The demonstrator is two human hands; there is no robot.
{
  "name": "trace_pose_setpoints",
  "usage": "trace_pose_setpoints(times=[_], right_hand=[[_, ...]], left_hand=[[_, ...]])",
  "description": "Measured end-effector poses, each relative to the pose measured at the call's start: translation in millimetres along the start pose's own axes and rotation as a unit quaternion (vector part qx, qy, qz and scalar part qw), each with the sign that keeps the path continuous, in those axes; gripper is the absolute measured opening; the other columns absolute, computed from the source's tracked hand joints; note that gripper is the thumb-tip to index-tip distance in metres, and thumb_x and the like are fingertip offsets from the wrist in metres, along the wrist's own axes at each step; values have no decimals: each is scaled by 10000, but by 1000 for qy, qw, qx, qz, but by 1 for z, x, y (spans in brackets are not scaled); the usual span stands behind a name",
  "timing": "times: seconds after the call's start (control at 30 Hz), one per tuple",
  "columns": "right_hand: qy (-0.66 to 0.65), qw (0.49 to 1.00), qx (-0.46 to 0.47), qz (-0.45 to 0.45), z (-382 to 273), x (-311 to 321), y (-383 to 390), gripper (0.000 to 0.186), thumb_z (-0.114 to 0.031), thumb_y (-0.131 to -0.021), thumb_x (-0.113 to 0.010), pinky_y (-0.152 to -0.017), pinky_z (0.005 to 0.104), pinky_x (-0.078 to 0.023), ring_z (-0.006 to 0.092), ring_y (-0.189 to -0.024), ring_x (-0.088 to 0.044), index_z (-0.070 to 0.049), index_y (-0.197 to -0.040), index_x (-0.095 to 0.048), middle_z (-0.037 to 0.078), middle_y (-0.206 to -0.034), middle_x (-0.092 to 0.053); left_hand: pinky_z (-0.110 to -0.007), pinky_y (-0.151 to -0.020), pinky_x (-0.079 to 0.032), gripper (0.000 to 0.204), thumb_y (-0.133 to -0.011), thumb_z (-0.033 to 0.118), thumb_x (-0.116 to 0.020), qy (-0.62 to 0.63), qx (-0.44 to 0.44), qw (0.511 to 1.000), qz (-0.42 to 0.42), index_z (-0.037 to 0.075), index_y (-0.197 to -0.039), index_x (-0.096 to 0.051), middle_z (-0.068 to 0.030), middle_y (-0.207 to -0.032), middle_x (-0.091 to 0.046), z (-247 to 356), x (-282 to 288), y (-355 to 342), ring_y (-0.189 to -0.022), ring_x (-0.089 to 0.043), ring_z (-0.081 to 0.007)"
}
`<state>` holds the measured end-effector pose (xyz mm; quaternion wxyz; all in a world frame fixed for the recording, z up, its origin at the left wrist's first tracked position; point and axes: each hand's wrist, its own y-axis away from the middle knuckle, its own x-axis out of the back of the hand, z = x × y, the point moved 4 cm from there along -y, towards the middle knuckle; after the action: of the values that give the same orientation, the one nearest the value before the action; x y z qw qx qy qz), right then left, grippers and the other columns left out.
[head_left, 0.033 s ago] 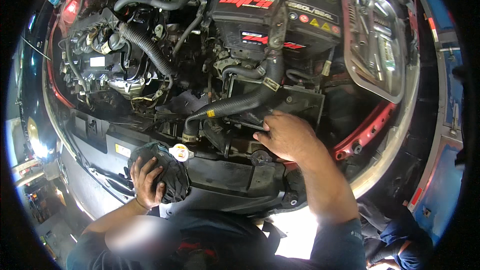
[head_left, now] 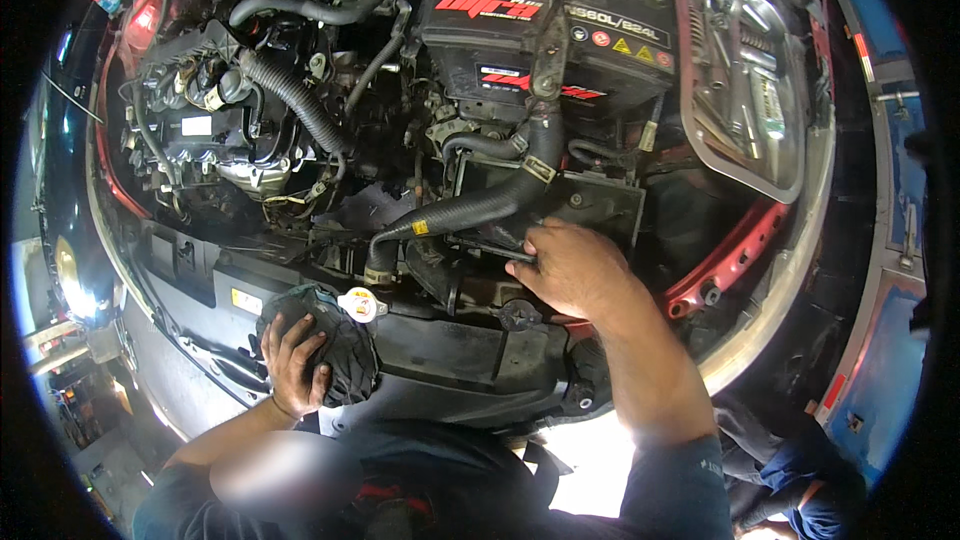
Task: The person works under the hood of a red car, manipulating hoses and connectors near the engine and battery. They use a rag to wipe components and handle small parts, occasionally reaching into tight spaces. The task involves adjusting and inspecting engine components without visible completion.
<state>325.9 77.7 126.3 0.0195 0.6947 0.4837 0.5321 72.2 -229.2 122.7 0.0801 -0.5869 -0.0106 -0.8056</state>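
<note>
Left hand (head_left: pixel 292 362) spread on cloth (head_left: pixel 348 365), below-left of hose (head_left: pixel 470 210), likely bracing; right hand (head_left: pixel 578 268) curled below-right, can't tell around what.

One left hand (head_left: pixel 292 360), one right hand (head_left: pixel 582 268). Under the left hand, one dark cloth (head_left: pixel 345 365); near it, one round white cap (head_left: pixel 362 306). Near the right hand, one black cap (head_left: pixel 519 316). Beyond that hand, one battery (head_left: pixel 470 32) bearing two yellow triangles (head_left: pixel 622 47), and one tool tray (head_left: pixel 740 172).

Blue panels (head_left: pixel 882 370) with red-and-white strips (head_left: pixel 834 390) line the right; white glare (head_left: pixel 592 470) brightens the near side; clutter (head_left: pixel 72 390) crowds the near left.
</note>
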Motion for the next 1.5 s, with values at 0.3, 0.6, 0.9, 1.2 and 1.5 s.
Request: trace_pose_setpoints(times=[0.3, 0.6, 0.9, 1.2, 1.5], right_hand=[[-124, 944, -107, 287, 37, 30, -32, 546, -460, -906, -567, -826, 492, -519, 436, -881, -653, 82, -967, -605, 298, -873, -657], [-429, 873, -155, 175, 40, -18, -70, 576, -531, -806, -676, -626, 382, -557, 287, -690, -686, 42, -857, -677, 173, -776, -684], [-477, 861, -161, 77, 37, -4, -59, 463, -433, -829, -696, -469, 290, -517, 169, -505, -620, 26, -786, -651, 109, -677, -653], [-406, 893, -194, -3, 40, 4, -44, 557, -524, -837, -674, -475, 294, -504, 163, -537, -631, 27, -759, -650, 101, -657, -660], [-383, 906, -165, 75, 45, -6, -71, 618, -594, -837, -621, -558, 330, -518, 177, -547, -630, 22, -804, -660, 95, -672, -663]], left_hand=[[-489, -1003, -325, 298, -819, 180, -606, 112, 8, 994, -19, 28, -1075, -615, -154, -1150, -577, 34, 33, -45, -1157, -479, -386], [-436, -947, -451, 291, -894, 154, -581, 150, -64, 983, -82, 20, -1152, -594, -180, -1140, -612, 87, -67, -300, -1110, -560, -369], [-423, -975, -463, 543, -759, 260, -743, 36, -150, 980, -124, 23, -1212, -561, -177, -1216, -601, 90, -125, -322, -1128, -567, -352], [-403, -834, -490, 387, -782, 216, -771, 169, -147, 973, -54, 1, -1046, -586, -165, -956, -619, 67, -108, -300, -932, -613, -341], [-358, -1006, -404, 549, -924, 344, -607, 310, 172, 932, -80, -57, -1276, -477, -225, -1223, -596, 23, -103, -302, -1174, -561, -312]])
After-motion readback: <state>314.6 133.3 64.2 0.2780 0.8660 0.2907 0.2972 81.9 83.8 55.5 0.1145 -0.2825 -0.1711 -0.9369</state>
